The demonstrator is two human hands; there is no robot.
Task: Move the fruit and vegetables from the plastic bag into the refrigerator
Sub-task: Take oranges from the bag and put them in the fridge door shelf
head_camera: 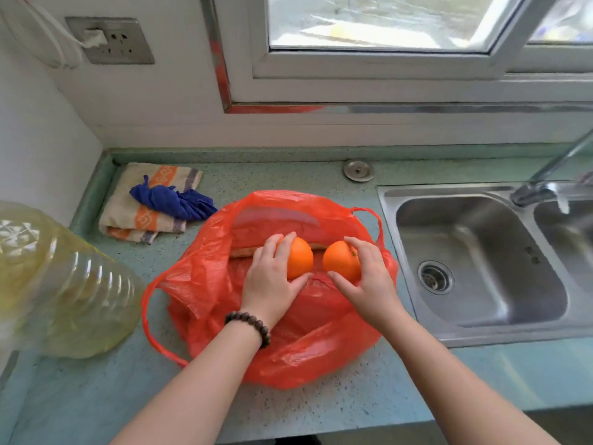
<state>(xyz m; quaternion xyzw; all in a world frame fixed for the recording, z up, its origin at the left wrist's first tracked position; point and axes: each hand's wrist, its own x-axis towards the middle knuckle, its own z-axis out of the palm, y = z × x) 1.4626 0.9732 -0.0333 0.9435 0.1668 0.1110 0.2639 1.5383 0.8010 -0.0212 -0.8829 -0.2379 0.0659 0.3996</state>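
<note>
A red plastic bag [205,271] lies open on the green counter [96,396], its mouth spread wide. My left hand [269,277], with a bead bracelet on the wrist, grips one orange [301,258] over the bag's opening. My right hand [369,281] grips a second orange [340,260] just to the right of the first. The two oranges sit side by side, a small gap between them. A pale long item shows through the bag's far side, partly hidden. The refrigerator is not in view.
A steel sink [481,261] with a tap [539,187] lies to the right. A folded towel [141,216] with a blue cloth [173,202] sits at the back left. A large oil bottle [61,284] stands at the left. The window and wall are behind.
</note>
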